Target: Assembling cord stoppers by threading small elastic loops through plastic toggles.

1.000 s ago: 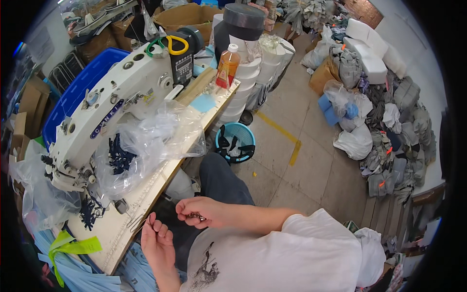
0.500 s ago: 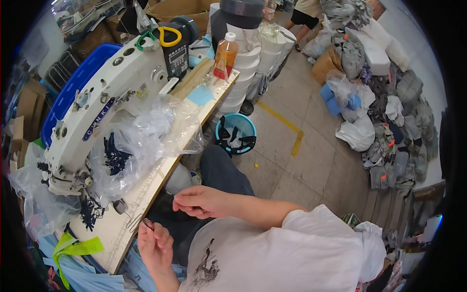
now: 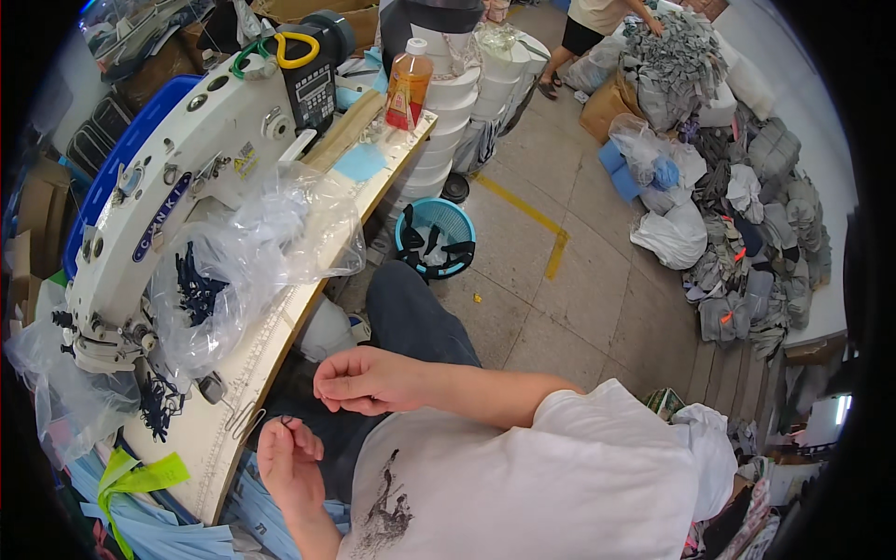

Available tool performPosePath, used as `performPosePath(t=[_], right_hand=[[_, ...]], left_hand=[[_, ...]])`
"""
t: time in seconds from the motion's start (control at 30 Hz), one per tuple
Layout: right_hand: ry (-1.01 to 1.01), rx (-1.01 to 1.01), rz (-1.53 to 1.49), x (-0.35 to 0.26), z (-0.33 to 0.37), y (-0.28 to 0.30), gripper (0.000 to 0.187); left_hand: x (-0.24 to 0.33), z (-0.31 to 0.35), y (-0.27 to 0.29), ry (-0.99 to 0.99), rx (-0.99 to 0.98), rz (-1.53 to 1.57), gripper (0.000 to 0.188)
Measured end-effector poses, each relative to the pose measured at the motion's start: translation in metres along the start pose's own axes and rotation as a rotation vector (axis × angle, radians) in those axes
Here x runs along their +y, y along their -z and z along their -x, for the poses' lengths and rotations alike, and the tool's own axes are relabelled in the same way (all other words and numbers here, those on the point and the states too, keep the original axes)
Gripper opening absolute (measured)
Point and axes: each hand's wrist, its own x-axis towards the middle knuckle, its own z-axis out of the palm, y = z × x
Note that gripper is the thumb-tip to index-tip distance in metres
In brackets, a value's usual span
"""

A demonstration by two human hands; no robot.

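"What step is shown?"

"Handling, I judge: my left hand (image 3: 291, 469) pinches a small dark piece (image 3: 287, 420) at its fingertips, beside the worktable (image 3: 198, 450). My right hand (image 3: 359, 381) curls close by; whether it holds anything, I can't tell."

"And the next move?"

"It probably calls for a steady left pinch."

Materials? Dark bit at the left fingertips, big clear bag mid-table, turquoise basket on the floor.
Dark bit: too small to tell.
Clear bag: likely thin, glossy plastic film; see-through, with bright highlights along its creases.
Turquoise basket: probably moulded plastic; even colour, perforated wall. Finish unclear.
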Motion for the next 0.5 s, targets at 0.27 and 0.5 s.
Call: performPosePath(t=[0.27,0.5], right_hand=[[0.019,0.017,0.028,0.008,-0.004,-0.010,0.017],[0.047,0.163,0.062,-0.001,0.000,-0.005,0.017]], left_hand=[[0.003,0.012,0.004,-0.074,0.119,-0.338,0.019],[0.005,-0.009,-0.005,-0.072,-0.029,-0.251,0.019]])
